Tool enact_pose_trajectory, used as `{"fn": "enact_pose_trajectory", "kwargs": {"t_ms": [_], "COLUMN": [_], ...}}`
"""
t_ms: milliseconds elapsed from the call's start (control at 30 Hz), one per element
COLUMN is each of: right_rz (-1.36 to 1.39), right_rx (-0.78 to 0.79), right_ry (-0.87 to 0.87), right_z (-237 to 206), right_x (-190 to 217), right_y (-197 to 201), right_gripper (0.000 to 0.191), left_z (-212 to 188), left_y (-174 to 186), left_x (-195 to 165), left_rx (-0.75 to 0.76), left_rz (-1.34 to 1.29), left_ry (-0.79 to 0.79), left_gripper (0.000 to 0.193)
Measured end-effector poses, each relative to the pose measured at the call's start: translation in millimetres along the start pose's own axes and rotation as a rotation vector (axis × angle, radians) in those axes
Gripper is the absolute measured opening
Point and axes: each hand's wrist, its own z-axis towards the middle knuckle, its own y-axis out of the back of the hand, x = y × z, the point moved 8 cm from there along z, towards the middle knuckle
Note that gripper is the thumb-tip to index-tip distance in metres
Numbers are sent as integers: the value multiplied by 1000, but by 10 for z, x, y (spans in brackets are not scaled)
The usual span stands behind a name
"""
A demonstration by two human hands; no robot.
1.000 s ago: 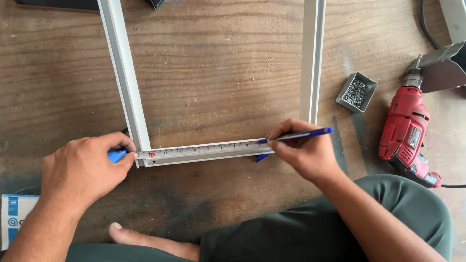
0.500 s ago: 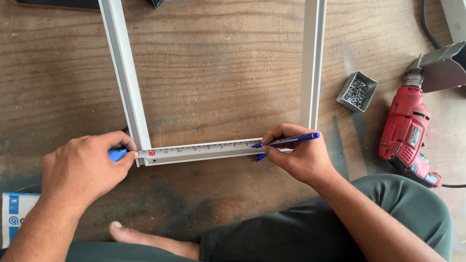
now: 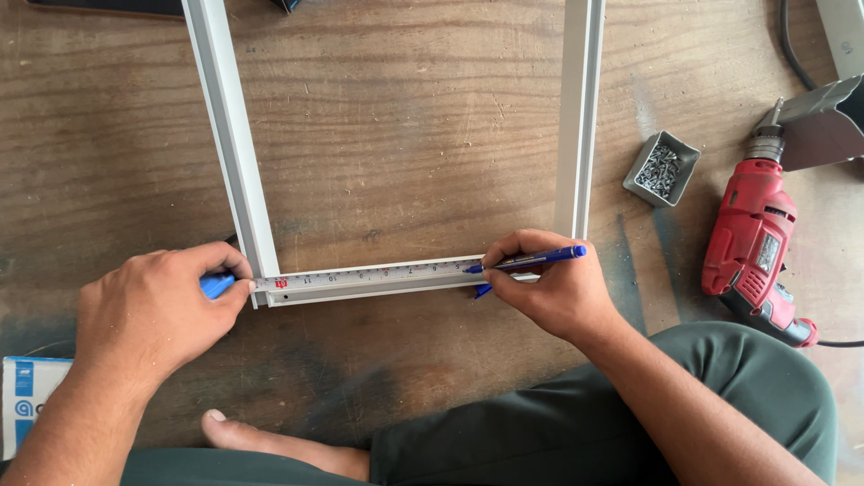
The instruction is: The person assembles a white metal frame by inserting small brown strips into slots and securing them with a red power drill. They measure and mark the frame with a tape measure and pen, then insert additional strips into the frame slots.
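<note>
pen [image 3: 531, 260] between right-hand fingers [image 3: 513, 270]

Inside the frame, the bare wooden surface [image 3: 405, 144] lies open between the left rail [image 3: 229, 135] and the right rail [image 3: 580, 108], wide enough for a hand to pass. Its near side is closed by the bottom rail [image 3: 360, 290] with the measuring tape [image 3: 378, 273] on it, where the left hand [image 3: 153, 310] blocks the left corner and the right hand [image 3: 553, 288] with the blue pen [image 3: 531, 260] blocks the right one. Right of the frame, the small box of screws [image 3: 661, 168] and the red drill [image 3: 756, 247] crowd the surface, with a narrow strip between them. Left of the frame the wood is open.
</note>
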Motion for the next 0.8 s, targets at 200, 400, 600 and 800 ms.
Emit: {"fn": "enact_pose_trajectory", "kwargs": {"t_ms": [200, 400, 600, 800], "right_rz": [12, -15, 57, 289], "right_rx": [9, 6, 11, 23], "right_ry": [26, -3, 26, 29], "right_z": [-15, -11, -17, -26], "right_x": [5, -8, -13, -39], "right_y": [5, 15, 19, -116], "right_gripper": [10, 10, 10, 13], "left_z": [-15, -5, -12, -43], "left_y": [-23, -50, 1, 117], "left_x": [-6, -3, -17, -47], "left_rx": [19, 45, 8, -125], "left_rz": [33, 39, 8, -74], "left_ry": [8, 22, 4, -90], "left_gripper": [19, 18, 18, 19]}}
